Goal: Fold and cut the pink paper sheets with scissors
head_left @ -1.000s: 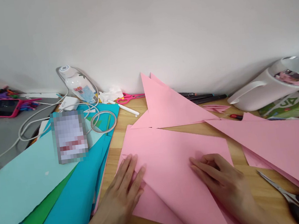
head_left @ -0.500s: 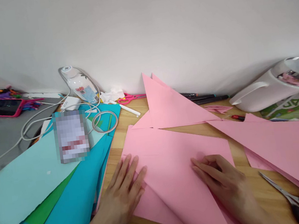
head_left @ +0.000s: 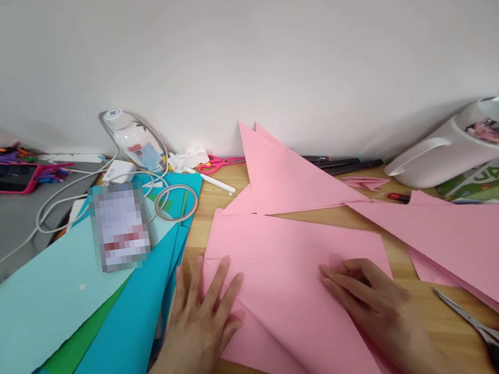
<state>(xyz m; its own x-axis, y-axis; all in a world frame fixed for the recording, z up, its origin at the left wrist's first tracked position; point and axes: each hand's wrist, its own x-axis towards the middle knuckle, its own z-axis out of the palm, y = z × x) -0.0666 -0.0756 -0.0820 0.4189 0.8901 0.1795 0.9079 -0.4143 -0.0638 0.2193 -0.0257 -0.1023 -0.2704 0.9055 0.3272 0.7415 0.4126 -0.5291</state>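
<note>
Head view shows pink paper sheet (head_left: 278,238) at lower centre of the frame. Left hand (head_left: 202,323) rests on its left edge, fingers spread; right hand (head_left: 375,302) touches it, fingers together, pinch uncertain. Probably it is light, flexible, easily creased, best held at edges.

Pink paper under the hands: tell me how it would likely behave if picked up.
The pink paper is probably light, since its edges look thin. It likely bends easily rather than staying flat, as it already curves over in a soft, slanting fold.
</note>
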